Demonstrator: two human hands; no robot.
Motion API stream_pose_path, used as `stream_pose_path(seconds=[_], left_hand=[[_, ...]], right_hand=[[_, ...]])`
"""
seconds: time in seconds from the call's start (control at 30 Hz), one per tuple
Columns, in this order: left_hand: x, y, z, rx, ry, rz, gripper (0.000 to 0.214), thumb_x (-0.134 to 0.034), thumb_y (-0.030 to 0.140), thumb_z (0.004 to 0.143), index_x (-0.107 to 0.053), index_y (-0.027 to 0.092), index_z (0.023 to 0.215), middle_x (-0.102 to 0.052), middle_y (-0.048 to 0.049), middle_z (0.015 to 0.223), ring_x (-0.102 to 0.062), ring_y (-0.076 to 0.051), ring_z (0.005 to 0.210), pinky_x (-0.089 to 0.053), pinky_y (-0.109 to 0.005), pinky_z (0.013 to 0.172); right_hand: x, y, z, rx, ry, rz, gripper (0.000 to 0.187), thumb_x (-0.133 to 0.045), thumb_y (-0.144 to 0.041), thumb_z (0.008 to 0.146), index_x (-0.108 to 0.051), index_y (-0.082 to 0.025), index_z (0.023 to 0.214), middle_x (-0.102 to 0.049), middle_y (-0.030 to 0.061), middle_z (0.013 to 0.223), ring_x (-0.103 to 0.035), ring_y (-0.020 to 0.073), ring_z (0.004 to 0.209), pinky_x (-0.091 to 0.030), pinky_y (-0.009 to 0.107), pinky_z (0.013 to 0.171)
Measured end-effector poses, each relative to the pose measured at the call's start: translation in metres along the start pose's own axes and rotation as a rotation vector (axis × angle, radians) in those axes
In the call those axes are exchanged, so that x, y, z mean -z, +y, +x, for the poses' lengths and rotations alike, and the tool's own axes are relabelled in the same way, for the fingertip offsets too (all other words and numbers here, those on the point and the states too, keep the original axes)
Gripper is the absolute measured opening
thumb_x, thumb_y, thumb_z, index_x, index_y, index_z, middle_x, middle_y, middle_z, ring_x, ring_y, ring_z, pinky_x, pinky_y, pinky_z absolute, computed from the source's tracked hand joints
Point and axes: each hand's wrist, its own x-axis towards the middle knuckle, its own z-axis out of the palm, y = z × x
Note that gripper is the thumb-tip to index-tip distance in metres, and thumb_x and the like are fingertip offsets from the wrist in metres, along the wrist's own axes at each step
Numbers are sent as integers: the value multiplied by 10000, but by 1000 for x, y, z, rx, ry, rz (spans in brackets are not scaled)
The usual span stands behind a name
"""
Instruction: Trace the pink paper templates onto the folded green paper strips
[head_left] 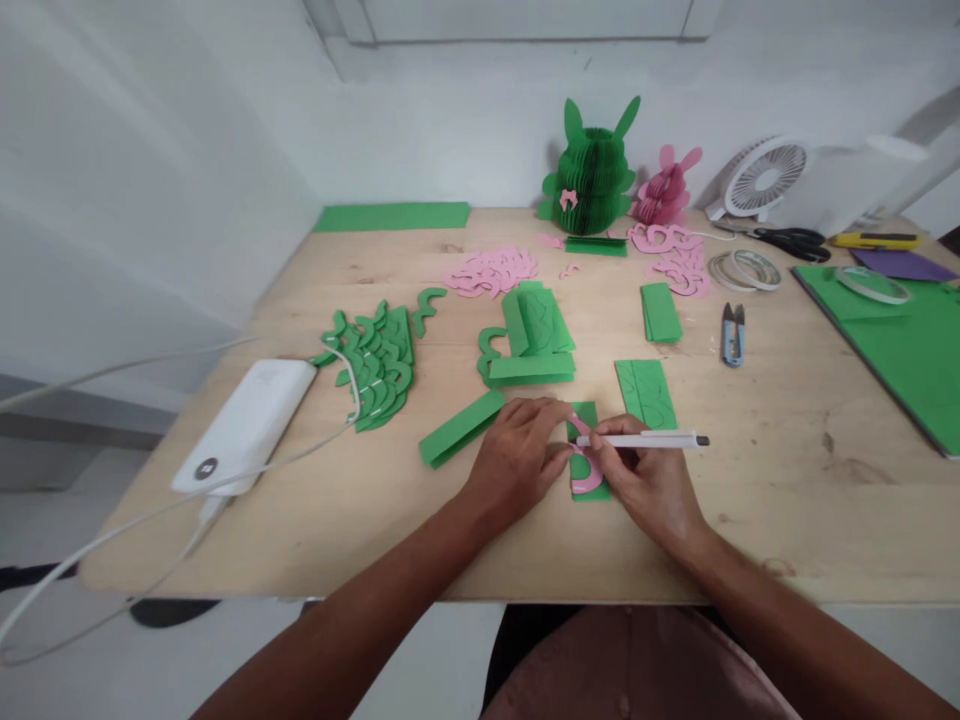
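The left hand and right hand cover parts of the small green paper rectangle and of the curved pink paper piece on it. Whether the tip of the slim white pen touches the green paper is too small to tell; fingers hide part of its barrel. Pieces overlap in the pile of scalloped green paper cutouts and the heap of curvy pink paper cutouts, hiding their number. The mark on the white plastic power bank is unreadable. The picture's right edge crops the large flat green sheet; the bottom edge crops both forearms.
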Motion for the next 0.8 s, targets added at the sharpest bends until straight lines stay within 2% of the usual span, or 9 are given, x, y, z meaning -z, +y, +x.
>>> stream_pose_path(seconds=[0.27,0.8], left_hand=[[-1,-2,0,-19,8,3,323,-589,182,857,-500,194,1167,-627,-93,1158,-575,-253,1113,-459,-427,948],[-1,-2,-1,-17,15,4,313,-590,190,863,-505,195,1164,-635,-80,1137,-583,-238,1085,-464,-413,943]], right_hand=[[0,1,0,-4,-12,3,155,-537,-313,871,-607,-197,797,-613,-19,631,-548,108,512,-430,222,464],[2,-4,3,-21,43,-10,143,-552,-302,824,-606,-192,751,-603,-21,602,-534,108,486,-411,211,442]])
